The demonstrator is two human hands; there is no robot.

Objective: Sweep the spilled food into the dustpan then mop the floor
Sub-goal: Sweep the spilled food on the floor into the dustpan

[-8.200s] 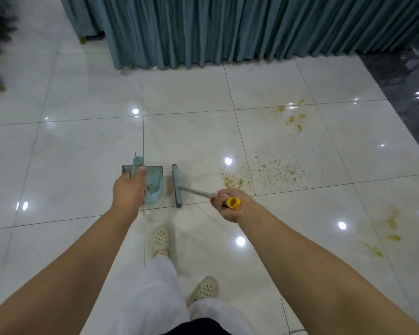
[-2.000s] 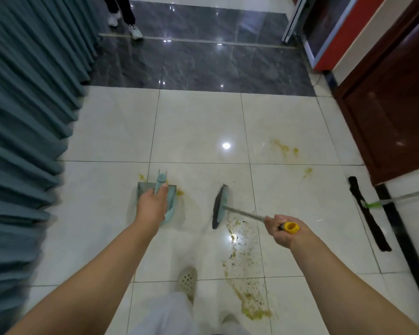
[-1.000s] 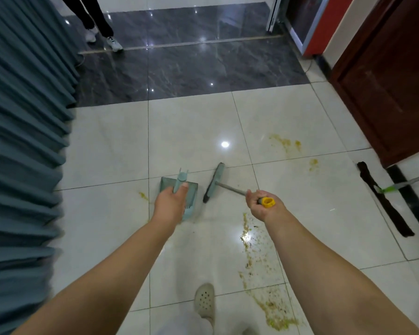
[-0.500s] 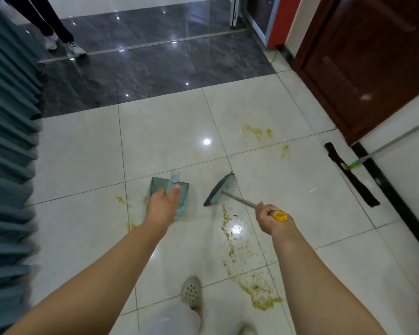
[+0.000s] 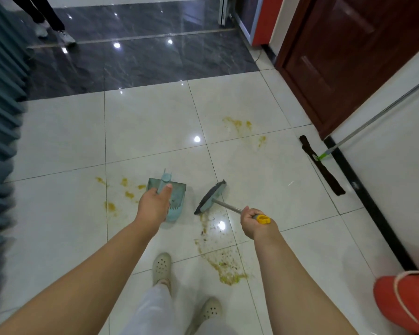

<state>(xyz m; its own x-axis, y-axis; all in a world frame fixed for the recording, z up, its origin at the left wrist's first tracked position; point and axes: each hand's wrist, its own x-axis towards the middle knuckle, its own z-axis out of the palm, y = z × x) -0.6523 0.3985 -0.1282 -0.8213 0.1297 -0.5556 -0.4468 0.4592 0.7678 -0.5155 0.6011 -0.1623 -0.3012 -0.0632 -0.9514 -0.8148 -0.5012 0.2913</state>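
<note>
Dustpan (image 5: 173, 198) sits on the tiles, left hand (image 5: 154, 206) gripping its handle to steady it; just right, right hand (image 5: 253, 223) grips the broom (image 5: 211, 197), angled to push spill (image 5: 224, 267) from near.

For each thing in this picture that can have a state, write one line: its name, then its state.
dustpan: on the floor, handle gripped by left hand
broom: head on the tiles, handle gripped by right hand
spilled food: smeared, unswept
mop: idle, leaning against the wall
door: closed
</note>
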